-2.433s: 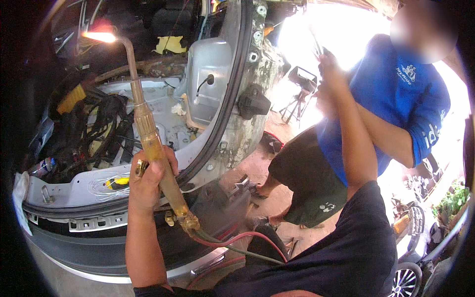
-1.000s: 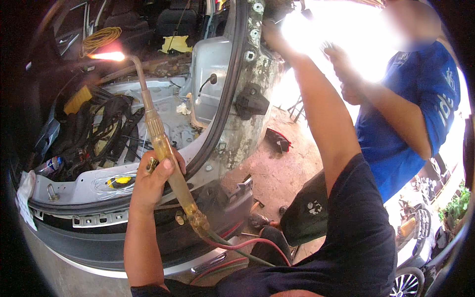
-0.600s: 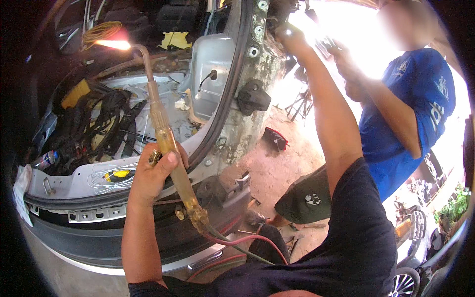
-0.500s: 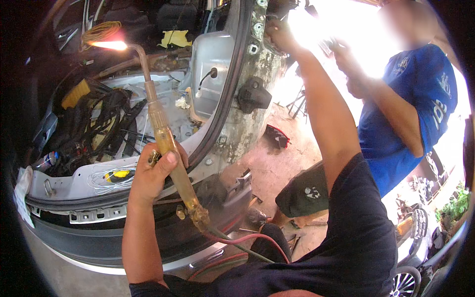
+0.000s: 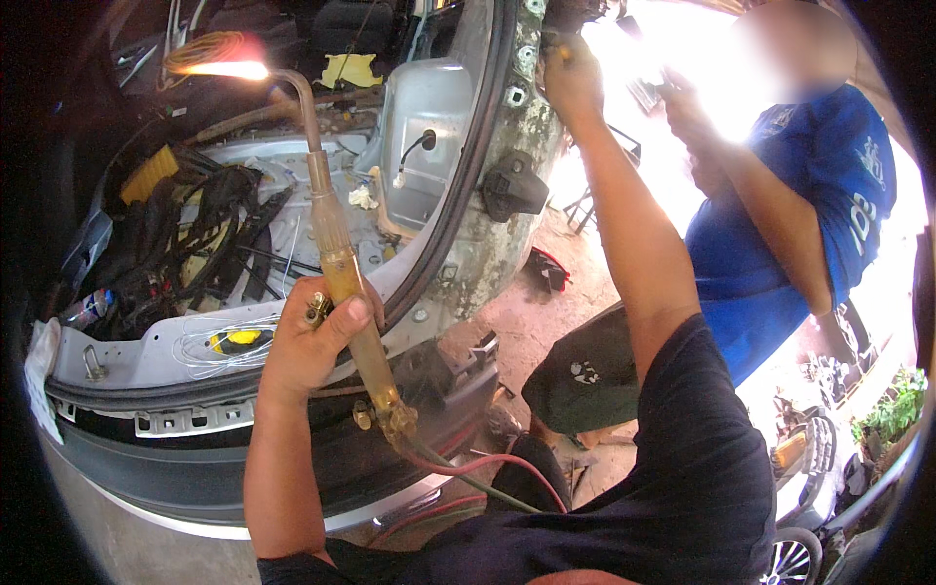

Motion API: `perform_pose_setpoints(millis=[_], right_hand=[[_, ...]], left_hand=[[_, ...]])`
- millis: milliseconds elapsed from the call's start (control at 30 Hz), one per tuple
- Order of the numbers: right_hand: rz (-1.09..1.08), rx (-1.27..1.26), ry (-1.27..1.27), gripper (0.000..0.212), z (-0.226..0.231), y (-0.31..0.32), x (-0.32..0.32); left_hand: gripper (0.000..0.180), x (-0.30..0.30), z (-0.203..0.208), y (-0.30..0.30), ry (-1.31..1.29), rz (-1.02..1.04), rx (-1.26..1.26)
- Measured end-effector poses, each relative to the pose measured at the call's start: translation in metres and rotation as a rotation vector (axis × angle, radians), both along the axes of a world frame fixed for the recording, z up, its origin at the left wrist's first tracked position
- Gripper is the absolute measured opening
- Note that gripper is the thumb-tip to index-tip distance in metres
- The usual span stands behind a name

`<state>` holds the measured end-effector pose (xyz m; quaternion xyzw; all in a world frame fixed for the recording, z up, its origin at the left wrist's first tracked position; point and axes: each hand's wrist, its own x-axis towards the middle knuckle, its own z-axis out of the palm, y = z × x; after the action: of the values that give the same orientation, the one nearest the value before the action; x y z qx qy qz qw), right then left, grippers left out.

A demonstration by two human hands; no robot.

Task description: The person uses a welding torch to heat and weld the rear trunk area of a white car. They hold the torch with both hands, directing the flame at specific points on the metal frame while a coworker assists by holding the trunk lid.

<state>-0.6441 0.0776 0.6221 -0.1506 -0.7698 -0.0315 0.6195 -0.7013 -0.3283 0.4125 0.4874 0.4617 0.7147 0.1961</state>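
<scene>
My left hand (image 5: 304, 339) is wrapped round the handle of a gas welding torch (image 5: 334, 219), which stands nearly upright over the rear sill of a car body. From the torch's bent tip a bright flame (image 5: 232, 70) points left into the car. A red hose (image 5: 487, 462) and a greenish one run from the handle's lower end toward my body. My right arm reaches up to the scraped rear pillar (image 5: 522, 136). There my right hand (image 5: 575, 86) has its fingers curled close to the metal; what they grip is too unclear to name.
Wiring (image 5: 219, 219) and loose parts lie on the bare car floor. A coil of pale wire (image 5: 219, 349) rests on the sill. At right stands a person in a blue shirt (image 5: 780, 234), hands raised near the pillar. A dark cap (image 5: 582, 375) is below, between us.
The lit torch has shifted slightly right in the picture with my left hand. My right hand has come slightly lower beside the pillar. The cap has shifted slightly left.
</scene>
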Motion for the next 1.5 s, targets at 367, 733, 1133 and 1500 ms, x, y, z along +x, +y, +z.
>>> perform_pose_setpoints(millis=[367, 733, 1133, 1500], right_hand=[[-0.003, 0.201, 0.216, 0.023, 0.012, 0.0, -0.006], [0.065, 0.058, -0.01, 0.027, 0.009, 0.012, -0.018], [0.08, -0.003, -0.094, 0.038, 0.011, 0.027, -0.024], [0.109, -0.102, 0.198, 0.036, 0.011, 0.004, -0.002]], left_hand=[[0.046, -0.003, 0.001, 0.0, 0.09, 0.01, -0.004], [0.045, -0.001, 0.003, 0.0, 0.097, 0.026, -0.007], [0.044, -0.001, 0.001, 0.002, 0.096, 0.019, 0.022], [0.047, -0.003, 0.004, 0.007, 0.068, -0.005, -0.022]])
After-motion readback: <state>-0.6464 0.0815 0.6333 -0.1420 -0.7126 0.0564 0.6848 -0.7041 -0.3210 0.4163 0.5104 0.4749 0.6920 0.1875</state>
